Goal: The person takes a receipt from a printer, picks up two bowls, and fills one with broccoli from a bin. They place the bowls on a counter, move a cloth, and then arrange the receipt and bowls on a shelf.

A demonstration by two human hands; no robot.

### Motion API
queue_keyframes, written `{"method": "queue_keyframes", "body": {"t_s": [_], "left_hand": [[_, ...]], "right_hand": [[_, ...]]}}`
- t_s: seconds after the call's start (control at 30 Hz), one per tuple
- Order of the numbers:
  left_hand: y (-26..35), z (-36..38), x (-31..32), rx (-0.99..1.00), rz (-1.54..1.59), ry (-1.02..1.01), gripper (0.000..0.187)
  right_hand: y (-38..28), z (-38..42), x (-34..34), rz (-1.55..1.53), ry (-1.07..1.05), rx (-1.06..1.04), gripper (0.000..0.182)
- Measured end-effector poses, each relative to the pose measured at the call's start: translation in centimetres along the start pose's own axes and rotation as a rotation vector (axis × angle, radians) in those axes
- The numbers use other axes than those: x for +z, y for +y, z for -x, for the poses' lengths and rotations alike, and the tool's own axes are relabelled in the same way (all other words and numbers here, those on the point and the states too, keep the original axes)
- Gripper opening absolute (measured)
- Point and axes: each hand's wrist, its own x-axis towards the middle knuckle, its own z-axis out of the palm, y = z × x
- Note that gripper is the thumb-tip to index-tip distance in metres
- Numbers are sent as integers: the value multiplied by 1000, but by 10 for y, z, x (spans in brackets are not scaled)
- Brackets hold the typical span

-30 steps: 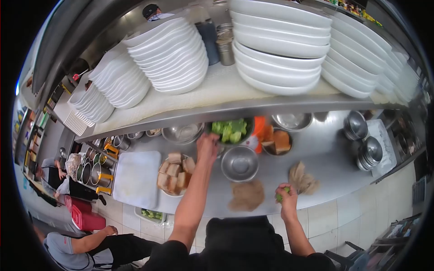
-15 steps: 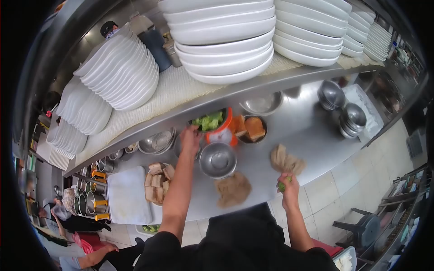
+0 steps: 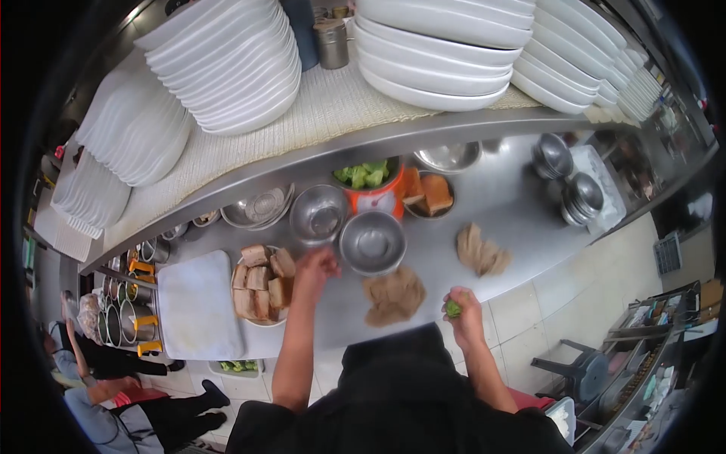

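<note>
My left hand (image 3: 316, 271) is over the counter, its fingers curled together, just below a steel bowl (image 3: 319, 216). Whether anything is in those fingers, I cannot make out. Beside it to the right stands a second steel bowl (image 3: 373, 242), and a tan crumpled cloth (image 3: 396, 296) lies below that. My right hand (image 3: 464, 312) is at the counter's front edge, its fingers closed around a small bunch of leafy greens (image 3: 453, 308). Another tan cloth (image 3: 481, 250) lies above it. Cut leafy greens (image 3: 364, 175) fill a container at the back, behind an orange-and-white object (image 3: 376, 203).
A bowl of browned blocks (image 3: 261, 284) and a white cutting board (image 3: 198, 306) are on the left. Orange-brown blocks (image 3: 436, 194) sit in a bowl at the back. Stacked white dishes (image 3: 439, 72) line the shelf above. Two people (image 3: 151, 424) stand at lower left.
My left hand has come back from the container of greens toward me, over the counter. My right hand still holds greens and has shifted slightly left. The view has tilted and moved.
</note>
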Motion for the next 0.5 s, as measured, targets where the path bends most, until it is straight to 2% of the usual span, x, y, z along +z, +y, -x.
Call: {"method": "queue_keyframes", "body": {"t_s": [0.13,0.3,0.4,0.5], "left_hand": [[-41,58,-28,-111,33,5,13],[-79,101,-15,-245,56,57,9],[-89,100,8,-257,48,70,9],[-91,90,38,-229,4,76,10]], "right_hand": [[3,-14,12,-51,-64,98,21],[-5,-48,21,-133,-155,126,28],[-25,-75,34,-152,-211,86,37],[-60,-101,62,-86,-338,-42,41]]}}
